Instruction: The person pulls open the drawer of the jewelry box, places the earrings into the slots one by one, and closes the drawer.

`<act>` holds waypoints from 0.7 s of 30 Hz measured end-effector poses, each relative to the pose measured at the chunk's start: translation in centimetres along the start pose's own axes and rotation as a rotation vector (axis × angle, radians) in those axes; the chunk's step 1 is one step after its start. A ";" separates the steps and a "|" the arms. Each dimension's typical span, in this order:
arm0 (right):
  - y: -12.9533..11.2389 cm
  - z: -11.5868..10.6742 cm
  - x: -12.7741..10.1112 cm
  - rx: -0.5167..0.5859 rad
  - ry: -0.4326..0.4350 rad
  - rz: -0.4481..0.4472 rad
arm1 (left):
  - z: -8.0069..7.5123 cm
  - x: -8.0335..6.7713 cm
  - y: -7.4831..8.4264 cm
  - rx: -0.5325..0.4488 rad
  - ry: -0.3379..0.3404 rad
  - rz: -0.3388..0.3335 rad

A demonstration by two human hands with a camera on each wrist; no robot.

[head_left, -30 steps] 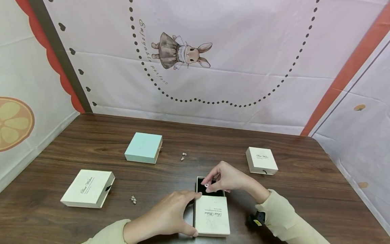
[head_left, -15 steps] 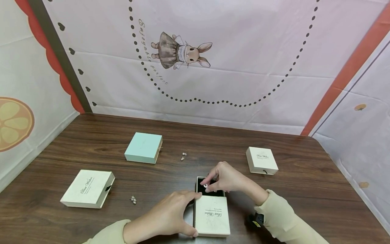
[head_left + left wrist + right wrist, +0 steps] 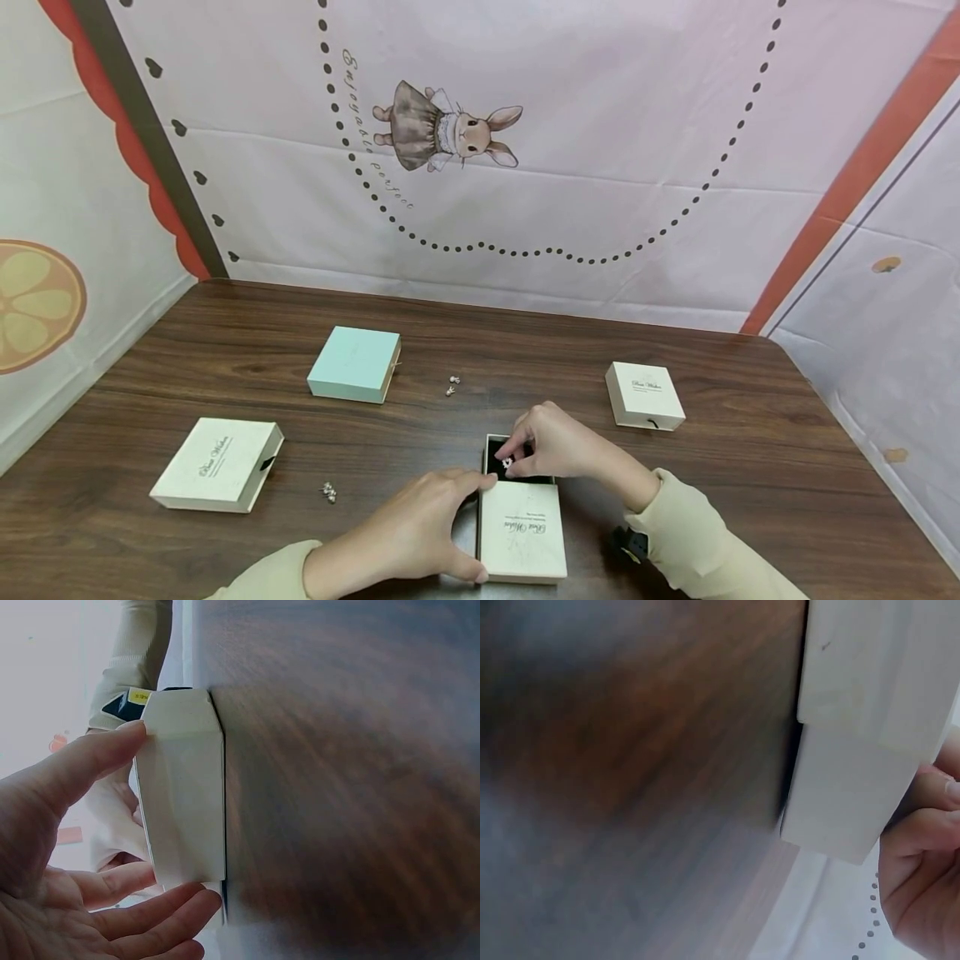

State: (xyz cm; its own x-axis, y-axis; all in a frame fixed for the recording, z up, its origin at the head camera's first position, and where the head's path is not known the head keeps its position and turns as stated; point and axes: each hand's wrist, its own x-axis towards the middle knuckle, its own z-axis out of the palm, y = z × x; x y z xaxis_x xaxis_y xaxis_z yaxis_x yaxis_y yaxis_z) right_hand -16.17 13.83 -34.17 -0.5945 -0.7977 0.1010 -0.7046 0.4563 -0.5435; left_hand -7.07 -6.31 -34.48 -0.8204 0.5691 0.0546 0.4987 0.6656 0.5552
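Head view. Cream drawer box (image 3: pixel 522 533) lies on the table (image 3: pixel 750 467) close to the person, long axis running away from them. Its drawer (image 3: pixel 519 460) is slid out at the far end, black lining showing. Right hand (image 3: pixel 558 442) sits over that open drawer, thumb and forefinger pinching a small silver earring (image 3: pixel 507 462) just above the lining; the earring lies straight below the grip, inside the drawer's outline. Left hand (image 3: pixel 412 533) grips the box sleeve from its left side, thumb at the near corner, fingers curled to the far left edge. The right hand is the nearer one to the drawer.

Elsewhere on the table: mint box (image 3: pixel 353 363), a larger cream box (image 3: pixel 217 463), a small cream box (image 3: pixel 643 394), a loose pair of earrings (image 3: pixel 452 384) beyond the drawer, another pair (image 3: pixel 328 492) to the left.

Left wrist view. Thumb and fingers of the left hand (image 3: pixel 67 855) clamp the cream sleeve (image 3: pixel 184 806) across its width. Table grain blurred.

Right wrist view. Sleeve and drawer seen edge-on (image 3: pixel 862 727), drawer stepped out from the sleeve. Curled fingers of the right hand (image 3: pixel 922 877) just beside the drawer end; earring not visible here.
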 end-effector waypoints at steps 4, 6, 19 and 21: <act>0.0 0.0 -0.1 -0.002 -0.002 -0.004 | 0.0 0.0 0.0 -0.002 -0.001 -0.001; -0.1 0.0 -0.1 0.004 0.006 0.001 | 0.1 0.0 0.0 -0.005 0.001 0.001; -0.3 0.0 -0.1 -0.086 0.019 0.026 | 0.0 0.0 -0.1 -0.014 -0.003 0.006; -0.2 -0.1 -0.1 -0.074 0.015 0.030 | 0.0 0.1 -0.1 -0.012 -0.004 0.005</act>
State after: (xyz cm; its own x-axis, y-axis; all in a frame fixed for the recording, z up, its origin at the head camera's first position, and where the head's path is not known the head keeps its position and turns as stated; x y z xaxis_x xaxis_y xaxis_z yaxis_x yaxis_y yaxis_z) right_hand -15.98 13.81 -34.00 -0.6212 -0.7775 0.0979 -0.7127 0.5085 -0.4832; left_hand -7.15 -6.32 -34.54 -0.8170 0.5740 0.0542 0.4990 0.6569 0.5652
